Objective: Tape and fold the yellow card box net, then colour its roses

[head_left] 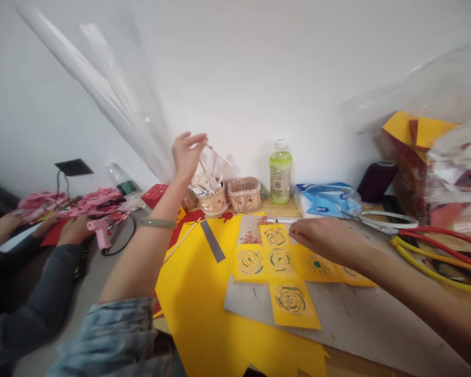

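My left hand (189,154) is raised over a small basket (214,204) packed with white pens. Its fingertips pinch a thin pale stick (220,154), perhaps a pen; motion blurs it. Low over the work board, my right hand (320,238) is closed at the end of a white marker pen (280,220), its fingers partly hidden. Beneath and beside that hand are several yellow paper squares with swirling green and dark strokes, among them a front square (294,303) and a left square (250,263). Part of another square (316,264) shows a green dot with rays.
Large yellow paper (204,314) lies under a grey strip (212,241) and a thin wooden stick (182,240). Behind stand a second basket (245,195), a green bottle (280,173) and a tissue pack (325,198). Scissors (380,225) lie right. Left, a co-worker's hands (73,230) are near a pink glue gun (99,234).
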Demonstrator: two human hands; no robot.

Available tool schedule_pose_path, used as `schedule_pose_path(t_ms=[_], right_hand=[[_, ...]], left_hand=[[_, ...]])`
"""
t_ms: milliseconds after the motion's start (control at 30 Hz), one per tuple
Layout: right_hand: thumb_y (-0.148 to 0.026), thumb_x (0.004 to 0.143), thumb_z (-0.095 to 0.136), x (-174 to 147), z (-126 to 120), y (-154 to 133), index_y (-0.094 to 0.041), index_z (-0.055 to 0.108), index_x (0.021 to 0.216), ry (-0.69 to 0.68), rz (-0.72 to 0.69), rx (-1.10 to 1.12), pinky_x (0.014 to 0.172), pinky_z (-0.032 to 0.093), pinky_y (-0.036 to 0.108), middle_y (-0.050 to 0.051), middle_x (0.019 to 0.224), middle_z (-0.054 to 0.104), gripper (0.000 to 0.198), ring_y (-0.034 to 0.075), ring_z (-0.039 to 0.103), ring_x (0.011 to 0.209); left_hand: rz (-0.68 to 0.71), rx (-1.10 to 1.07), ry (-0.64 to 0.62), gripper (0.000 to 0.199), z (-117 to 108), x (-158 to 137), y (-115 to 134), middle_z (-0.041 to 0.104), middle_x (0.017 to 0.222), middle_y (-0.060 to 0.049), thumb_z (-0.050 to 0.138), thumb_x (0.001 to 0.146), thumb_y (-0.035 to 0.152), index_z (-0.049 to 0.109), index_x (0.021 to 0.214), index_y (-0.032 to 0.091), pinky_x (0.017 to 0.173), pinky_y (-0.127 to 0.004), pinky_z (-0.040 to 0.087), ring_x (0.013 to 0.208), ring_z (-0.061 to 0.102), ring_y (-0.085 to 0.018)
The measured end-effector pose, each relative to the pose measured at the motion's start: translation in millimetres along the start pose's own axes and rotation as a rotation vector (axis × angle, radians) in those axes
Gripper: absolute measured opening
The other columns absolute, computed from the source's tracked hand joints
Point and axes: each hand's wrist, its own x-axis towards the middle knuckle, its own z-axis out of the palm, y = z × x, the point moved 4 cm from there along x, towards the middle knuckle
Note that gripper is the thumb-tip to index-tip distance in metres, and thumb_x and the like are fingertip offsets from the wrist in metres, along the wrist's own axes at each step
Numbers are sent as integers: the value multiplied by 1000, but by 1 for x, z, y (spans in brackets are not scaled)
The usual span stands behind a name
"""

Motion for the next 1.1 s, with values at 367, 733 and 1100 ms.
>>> schedule_pose_path(t_ms=[367, 733, 1100], right_hand=[[-40, 77, 57, -19, -45, -15, -25, 56, 101, 451, 107, 1552, 39, 21, 24, -6, 56, 41, 28, 6, 29, 41], [-42, 77, 59, -41, -46, -25, -20, 47, 52, 549, 237, 1405, 41, 18, 25, -5, 44, 36, 36, 8, 29, 44], [-50, 82, 48, -67, -8, -25, -27, 72, 76, 180, 235, 1114, 33, 30, 23, -2, 40, 51, 33, 10, 41, 34]], left_hand=[[-339, -743, -244, 8, 35, -121, 111, 69, 81, 3, 65, 71, 19, 67, 78, 20, 66, -20, 51, 70, 62, -9], [53, -340, -768, 18, 38, -170, 124, 56, 81, -3, 48, 87, 24, 63, 94, 15, 66, -24, 47, 73, 54, -12], [418, -175, -1161, 41, 12, -191, 130, 48, 67, -2, 28, 94, 37, 49, 66, 15, 67, -24, 43, 66, 48, -13]])
